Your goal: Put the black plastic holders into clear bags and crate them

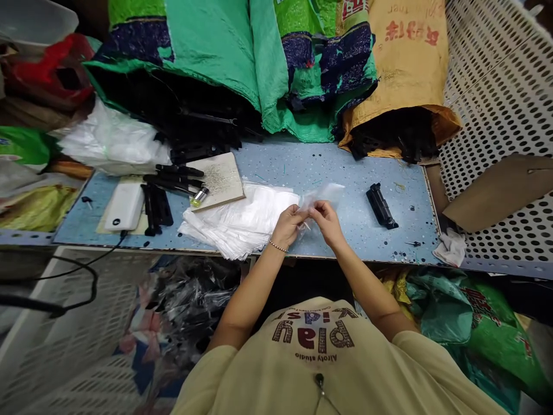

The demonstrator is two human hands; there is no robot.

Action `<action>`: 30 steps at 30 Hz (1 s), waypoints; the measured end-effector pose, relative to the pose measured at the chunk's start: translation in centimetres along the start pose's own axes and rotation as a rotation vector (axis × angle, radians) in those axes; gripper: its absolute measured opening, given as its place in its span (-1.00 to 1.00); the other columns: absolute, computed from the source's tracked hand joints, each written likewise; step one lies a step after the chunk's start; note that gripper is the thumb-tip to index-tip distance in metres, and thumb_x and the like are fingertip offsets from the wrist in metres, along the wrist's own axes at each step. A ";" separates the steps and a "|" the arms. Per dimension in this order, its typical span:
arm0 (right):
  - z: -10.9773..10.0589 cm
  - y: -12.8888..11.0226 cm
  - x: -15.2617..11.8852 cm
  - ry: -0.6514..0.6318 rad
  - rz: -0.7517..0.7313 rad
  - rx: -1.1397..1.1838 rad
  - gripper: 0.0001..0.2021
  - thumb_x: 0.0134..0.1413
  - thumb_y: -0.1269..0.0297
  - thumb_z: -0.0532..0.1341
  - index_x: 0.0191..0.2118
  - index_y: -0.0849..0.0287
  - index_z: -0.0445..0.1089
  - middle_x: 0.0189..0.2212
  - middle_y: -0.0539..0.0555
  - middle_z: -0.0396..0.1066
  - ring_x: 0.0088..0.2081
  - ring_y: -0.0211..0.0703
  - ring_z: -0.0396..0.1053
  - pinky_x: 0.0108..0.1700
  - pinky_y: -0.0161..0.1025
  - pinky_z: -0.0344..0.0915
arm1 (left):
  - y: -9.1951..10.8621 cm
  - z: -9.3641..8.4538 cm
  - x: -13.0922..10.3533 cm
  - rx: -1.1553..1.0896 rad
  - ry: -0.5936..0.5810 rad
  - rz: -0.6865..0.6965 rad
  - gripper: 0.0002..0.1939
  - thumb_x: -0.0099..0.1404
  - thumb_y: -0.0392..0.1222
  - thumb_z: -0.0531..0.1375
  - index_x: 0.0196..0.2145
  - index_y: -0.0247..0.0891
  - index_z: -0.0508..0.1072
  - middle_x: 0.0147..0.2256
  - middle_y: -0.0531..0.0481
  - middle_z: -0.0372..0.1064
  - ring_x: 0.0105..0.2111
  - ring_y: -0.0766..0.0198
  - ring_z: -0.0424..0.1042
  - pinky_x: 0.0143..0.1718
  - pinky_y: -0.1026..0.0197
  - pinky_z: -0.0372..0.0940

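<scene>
Between my two hands, above the blue table, is a clear plastic bag (330,193). My left hand (288,225) pinches its near left side, and my right hand (326,222) grips it from the right with bent fingers. Left of my hands lies a fanned stack of white plastic bags (242,225). A board (220,181) rests partly on that stack. To the right of my right hand, a black plastic part (381,206) lies alone on the table. Whether anything is inside the held bag I cannot tell.
Sacks filled with black parts, a green sack (207,46) and an orange sack (406,63), lie along the back. Black parts (158,207) and a white power bank (125,204) with a cable are at left. A perforated white crate (496,80) stands at right.
</scene>
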State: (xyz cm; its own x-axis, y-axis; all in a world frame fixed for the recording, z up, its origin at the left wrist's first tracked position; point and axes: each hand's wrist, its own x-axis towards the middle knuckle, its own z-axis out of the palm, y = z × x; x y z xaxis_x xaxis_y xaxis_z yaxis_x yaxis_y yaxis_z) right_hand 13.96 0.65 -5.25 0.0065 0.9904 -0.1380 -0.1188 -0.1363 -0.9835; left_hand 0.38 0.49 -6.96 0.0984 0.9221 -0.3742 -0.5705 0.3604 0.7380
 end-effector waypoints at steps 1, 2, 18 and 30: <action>0.1 0.1 0.1 -0.020 0.009 -0.004 -0.63 -0.12 -0.06 0.47 -0.34 0.08 0.42 -0.33 -0.03 0.36 -0.22 -0.19 0.35 -0.06 -0.19 0.40 | 0.1 -0.1 0.0 -0.028 -0.021 -0.013 -0.55 -0.11 -0.10 0.59 -0.36 -0.29 0.50 -0.39 0.03 0.51 -0.37 0.35 0.48 -0.28 0.29 0.36; 0.2 0.2 0.3 -0.035 0.034 0.027 -0.63 -0.12 -0.07 0.46 -0.36 0.08 0.42 -0.37 -0.04 0.34 -0.24 -0.20 0.34 -0.09 -0.19 0.39 | 0.1 -0.2 0.0 -0.052 -0.042 -0.025 -0.56 -0.08 -0.08 0.58 -0.33 -0.29 0.51 -0.36 0.01 0.52 -0.35 0.33 0.49 -0.25 0.28 0.38; -0.4 -0.3 0.4 0.088 -0.056 -0.046 -0.69 0.00 -0.07 0.39 -0.41 0.07 0.48 -0.27 0.05 0.37 -0.17 -0.11 0.36 -0.15 -0.16 0.44 | 0.6 -1.0 -1.2 0.841 0.055 0.677 -0.76 0.37 -0.02 0.24 -0.21 -0.22 0.62 0.00 -0.18 0.36 -0.01 0.08 0.44 -0.02 0.04 0.43; -1.2 0.0 0.8 -0.030 0.117 0.132 -0.59 -0.17 -0.10 0.49 -0.40 0.09 0.42 -0.43 -0.05 0.37 -0.32 -0.22 0.34 -0.20 -0.23 0.42 | 1.1 -0.4 -0.4 0.281 0.058 0.126 -0.44 -0.23 -0.08 0.58 -0.57 -0.25 0.24 -0.45 0.12 0.31 -0.50 0.44 0.24 -0.46 0.34 0.17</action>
State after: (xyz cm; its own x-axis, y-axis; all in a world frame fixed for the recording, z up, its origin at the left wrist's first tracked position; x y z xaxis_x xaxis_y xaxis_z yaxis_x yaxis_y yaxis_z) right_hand 15.16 1.41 -5.55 -0.0442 0.9684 -0.2455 -0.2459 -0.2488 -0.9368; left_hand -0.55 0.50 -6.24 -0.0103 0.9553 -0.2954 -0.3268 0.2760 0.9039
